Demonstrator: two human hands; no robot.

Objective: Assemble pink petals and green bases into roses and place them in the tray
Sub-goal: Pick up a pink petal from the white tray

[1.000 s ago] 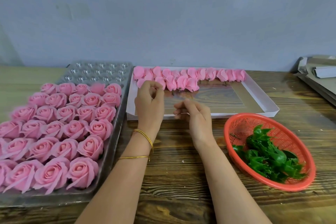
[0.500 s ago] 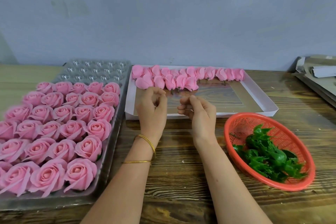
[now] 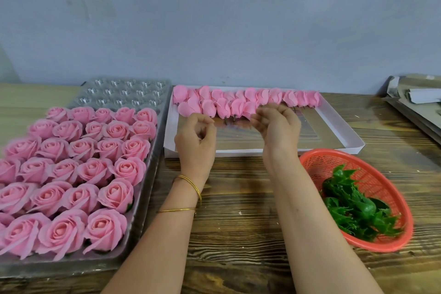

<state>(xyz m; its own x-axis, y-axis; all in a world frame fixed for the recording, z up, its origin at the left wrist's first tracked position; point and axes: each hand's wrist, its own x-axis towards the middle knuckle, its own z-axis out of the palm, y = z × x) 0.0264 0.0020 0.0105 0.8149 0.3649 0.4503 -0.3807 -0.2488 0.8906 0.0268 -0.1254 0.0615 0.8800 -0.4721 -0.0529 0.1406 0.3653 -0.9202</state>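
Fetching the next bud looks like the step in hand: the right hand (image 3: 276,126), fingers loosely spread and gripping nothing visible, hovers over the pink petals (image 3: 238,105) in the white box (image 3: 322,150) at the counter's (image 3: 238,198) far middle. The left hand (image 3: 195,137) hangs beside it with fingers curled, and I cannot tell whether it pinches anything. The next move calls for pinching one bud free, mating it with a green base (image 3: 353,207) from the red basket (image 3: 317,162) near the right edge, then seating it in the tray (image 3: 128,95) along the left edge.
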